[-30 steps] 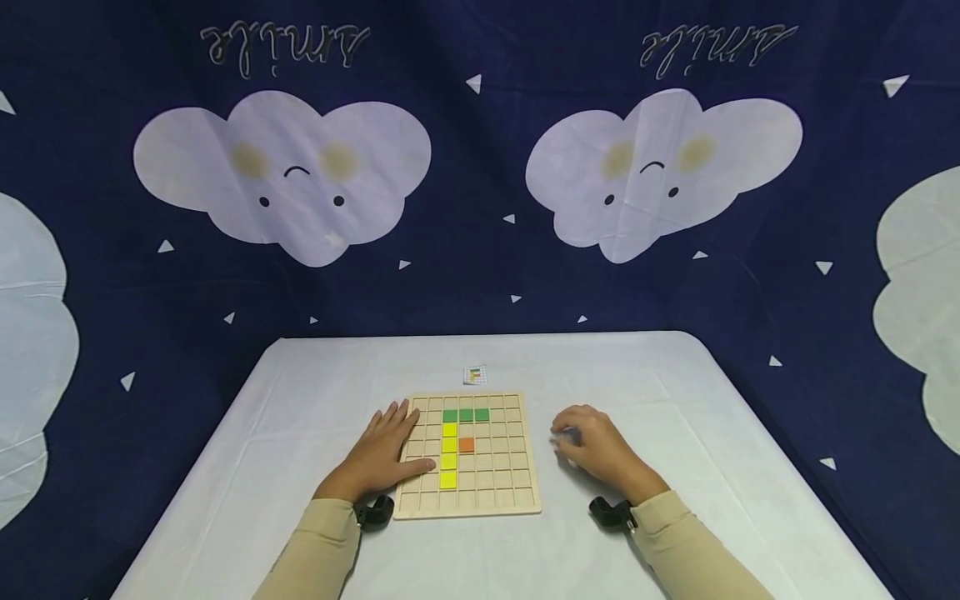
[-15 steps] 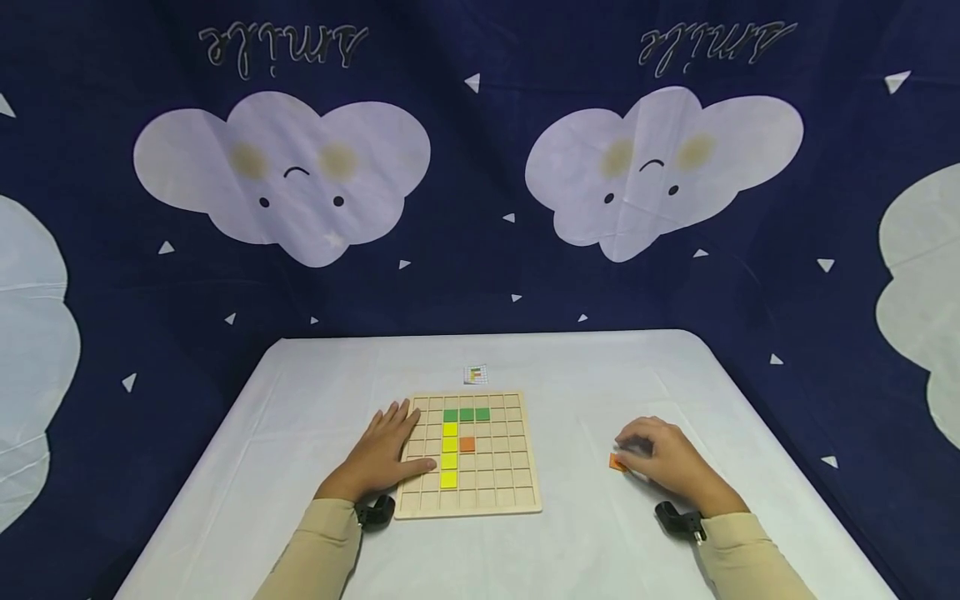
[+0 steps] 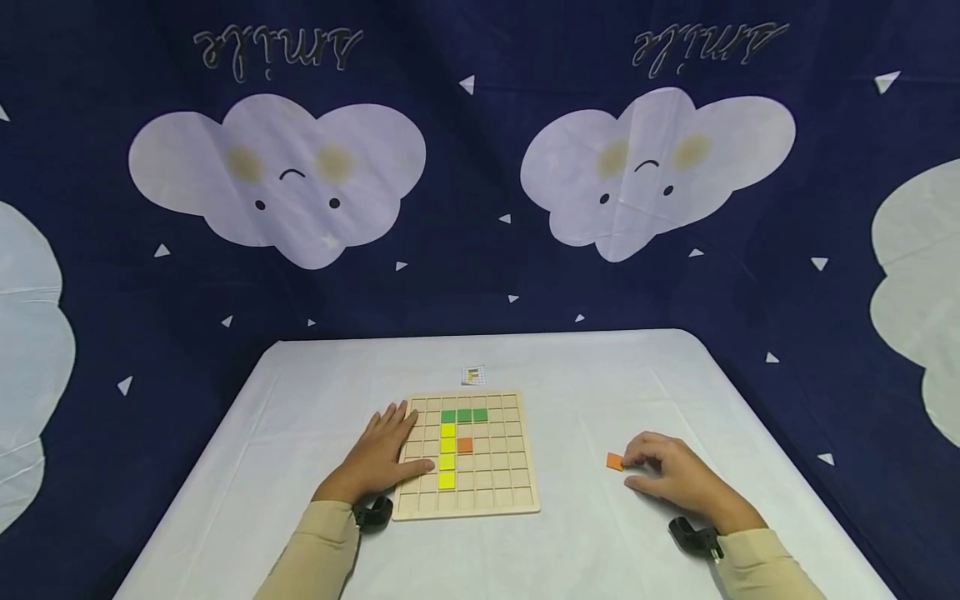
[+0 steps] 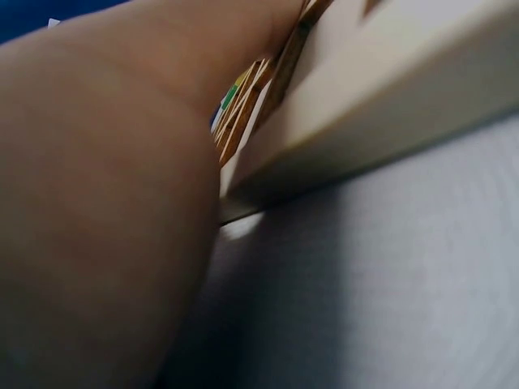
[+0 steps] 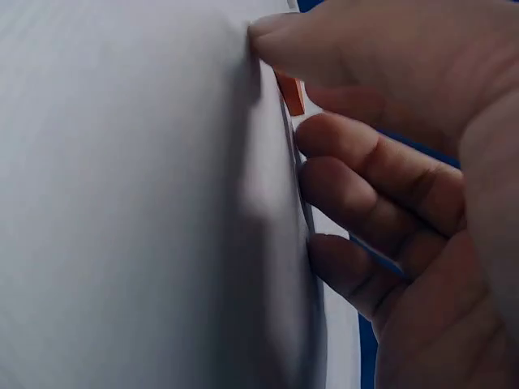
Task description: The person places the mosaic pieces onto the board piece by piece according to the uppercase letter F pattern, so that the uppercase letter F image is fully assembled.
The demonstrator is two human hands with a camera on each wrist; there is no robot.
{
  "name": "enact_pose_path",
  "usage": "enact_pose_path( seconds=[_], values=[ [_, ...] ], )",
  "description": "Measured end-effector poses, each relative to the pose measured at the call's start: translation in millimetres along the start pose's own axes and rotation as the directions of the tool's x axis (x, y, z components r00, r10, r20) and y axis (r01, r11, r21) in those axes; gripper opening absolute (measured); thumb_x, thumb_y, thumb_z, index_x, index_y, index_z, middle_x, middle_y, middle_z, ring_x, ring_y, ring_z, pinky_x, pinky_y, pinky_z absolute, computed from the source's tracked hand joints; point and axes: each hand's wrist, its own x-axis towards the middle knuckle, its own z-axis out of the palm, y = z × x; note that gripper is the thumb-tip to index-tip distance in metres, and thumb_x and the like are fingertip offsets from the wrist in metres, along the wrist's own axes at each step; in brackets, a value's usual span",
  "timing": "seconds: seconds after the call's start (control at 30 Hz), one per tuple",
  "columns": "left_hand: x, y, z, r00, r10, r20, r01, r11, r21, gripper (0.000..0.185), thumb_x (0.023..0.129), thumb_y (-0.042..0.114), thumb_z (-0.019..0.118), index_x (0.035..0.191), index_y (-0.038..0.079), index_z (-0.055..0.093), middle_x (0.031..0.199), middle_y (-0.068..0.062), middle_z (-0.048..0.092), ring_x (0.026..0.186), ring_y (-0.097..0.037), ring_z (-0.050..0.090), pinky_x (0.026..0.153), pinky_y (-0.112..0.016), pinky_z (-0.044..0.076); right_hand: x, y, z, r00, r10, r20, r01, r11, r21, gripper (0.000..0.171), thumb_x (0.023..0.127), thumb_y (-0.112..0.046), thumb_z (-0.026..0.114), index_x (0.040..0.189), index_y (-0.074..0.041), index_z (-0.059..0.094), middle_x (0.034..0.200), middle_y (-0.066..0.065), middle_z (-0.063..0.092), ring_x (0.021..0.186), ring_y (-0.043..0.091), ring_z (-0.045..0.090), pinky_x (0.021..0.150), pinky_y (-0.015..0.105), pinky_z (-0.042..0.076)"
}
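A wooden grid board point(image 3: 502, 498) lies on the table, its left side under my left hand point(image 3: 378, 454). The hand rests flat with fingers spread and thumb reaching across the squares. Set in the board are green tiles point(image 3: 464, 415) in a row, a column of yellow tiles point(image 3: 447, 462) and one orange tile point(image 3: 465, 445). To the right, a loose orange tile point(image 3: 614, 461) lies on the cloth. My right hand point(image 3: 686, 475) is just beside it, index fingertip at its right edge and thumb apart from it. In the right wrist view the loosely bent fingers point(image 5: 349, 194) hold nothing.
Beyond the board lies a small printed card point(image 3: 473, 376) with a coloured grid pattern. White cloth point(image 3: 570, 550) covers the table, and a dark blue curtain point(image 3: 465, 300) with clouds hangs behind. A black wrist camera point(image 3: 693, 537) sits on the right wrist.
My right hand has moved right, away from the board. The loose orange tile came into sight beneath its fingers, and the thumb has since parted from it. The left hand stays put.
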Motion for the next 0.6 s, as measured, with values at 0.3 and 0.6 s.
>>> enact_pose_path(
  seconds=[0.3,0.6],
  values=[
    [-1.3,0.1,-1.8,1.000,0.009,-0.005,-0.009,1.000,-0.011,0.110,0.089,0.075,0.065,0.163,0.000,0.035,0.170,-0.022,0.021,0.158,-0.038,0.011,0.127,-0.053,0.006,13,-2,16,0.998,-0.042,-0.039,0.040,0.998,-0.045,0.029,0.078,0.007,0.090,0.095,-0.013,0.077,0.102,-0.002,0.072,0.093,0.013,0.069,0.086,0.011,0.048],
    [-0.3,-0.7,-0.3,1.000,0.002,-0.001,-0.002,1.000,-0.002,0.110,0.089,0.077,0.064,0.164,0.002,0.034,0.171,-0.021,0.020,0.158,-0.037,0.010,0.127,-0.052,0.005,33,-8,31,0.999,-0.052,0.009,0.052,0.998,-0.022,0.026,0.083,0.005,0.087,0.093,-0.015,0.074,0.099,-0.007,0.071,0.091,0.010,0.068,0.079,0.022,0.055]
  ],
)
